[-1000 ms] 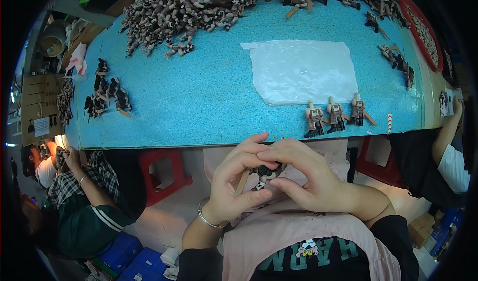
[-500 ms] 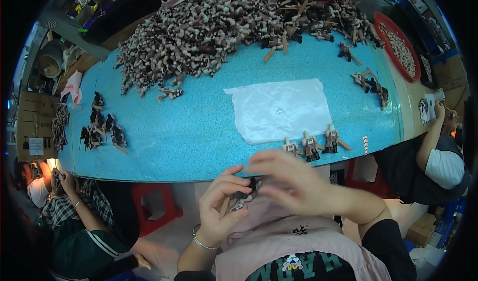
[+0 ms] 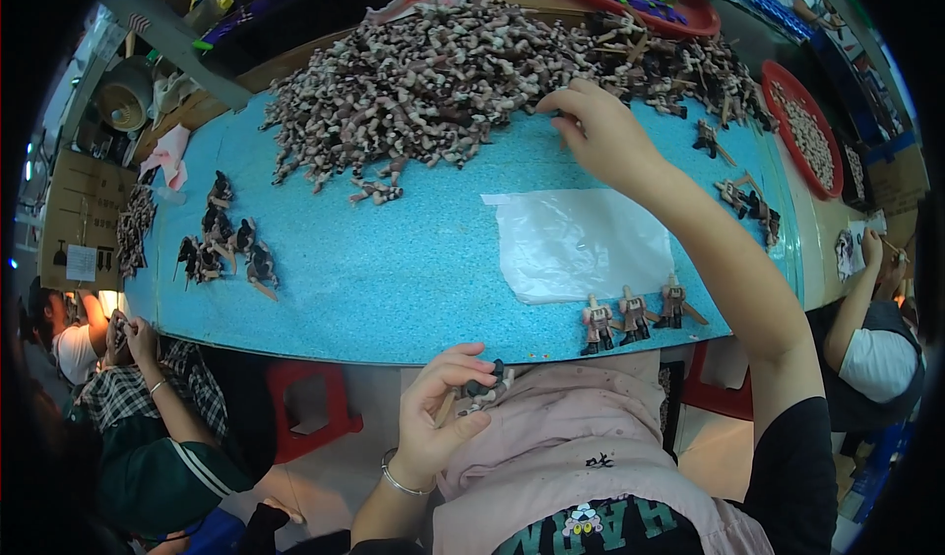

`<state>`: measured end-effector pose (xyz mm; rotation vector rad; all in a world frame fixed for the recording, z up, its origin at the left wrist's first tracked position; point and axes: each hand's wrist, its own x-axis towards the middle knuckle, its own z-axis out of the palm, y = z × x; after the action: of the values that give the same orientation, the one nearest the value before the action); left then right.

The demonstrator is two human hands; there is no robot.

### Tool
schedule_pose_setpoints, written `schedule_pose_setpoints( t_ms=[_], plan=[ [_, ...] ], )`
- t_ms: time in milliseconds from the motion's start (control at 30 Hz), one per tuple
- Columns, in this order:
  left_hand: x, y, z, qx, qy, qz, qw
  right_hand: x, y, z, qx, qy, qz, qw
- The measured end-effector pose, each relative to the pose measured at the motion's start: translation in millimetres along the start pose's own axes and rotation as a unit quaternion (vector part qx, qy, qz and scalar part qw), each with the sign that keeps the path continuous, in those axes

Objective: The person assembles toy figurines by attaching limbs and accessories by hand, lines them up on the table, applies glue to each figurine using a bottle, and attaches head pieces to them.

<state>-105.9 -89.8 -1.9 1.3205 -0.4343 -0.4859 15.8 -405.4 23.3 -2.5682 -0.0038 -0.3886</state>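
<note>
Carefully: pinch one piece from heap [image 3: 463, 83] at worktop [image 3: 394, 270] far edge with right hand [image 3: 600, 137], fingers closing; left hand [image 3: 443, 412] fingers gripping small figure [image 3: 482, 395].

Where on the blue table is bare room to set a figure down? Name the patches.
The table is bare between the dark figures and the plastic sheet, below the big pile. Crowded: the far edge, where the right hand reaches, and the three standing figures.

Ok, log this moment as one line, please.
left hand: holds small figure in lap | right hand: reaching into figure pile | table: plastic sheet, three standing figures
</note>
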Motion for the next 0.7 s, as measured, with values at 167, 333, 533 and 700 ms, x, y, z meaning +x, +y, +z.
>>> schedule_pose_setpoints(
  t_ms=[167,333,533,700],
  plan=[
    [3.2,0.0,-0.6,-0.009,-0.003,0.002,1.000,13.4,-26.9,16.8,-0.065,0.056,-0.110,0.990],
    [2.1,0.3,0.5,-0.006,-0.011,0.003,1.000,28.7,-16.3,33.1,-0.153,0.137,-0.181,0.962],
    [-4.7,-2.8,-3.8,-0.034,0.001,-0.014,0.999,4.9,-24.2,15.5,-0.070,0.046,-0.058,0.995],
    [-4.5,-5.4,-3.2,-0.030,-0.004,-0.021,0.999,-12.8,-6.1,2.0,0.076,-0.055,0.043,0.995]
  ],
)
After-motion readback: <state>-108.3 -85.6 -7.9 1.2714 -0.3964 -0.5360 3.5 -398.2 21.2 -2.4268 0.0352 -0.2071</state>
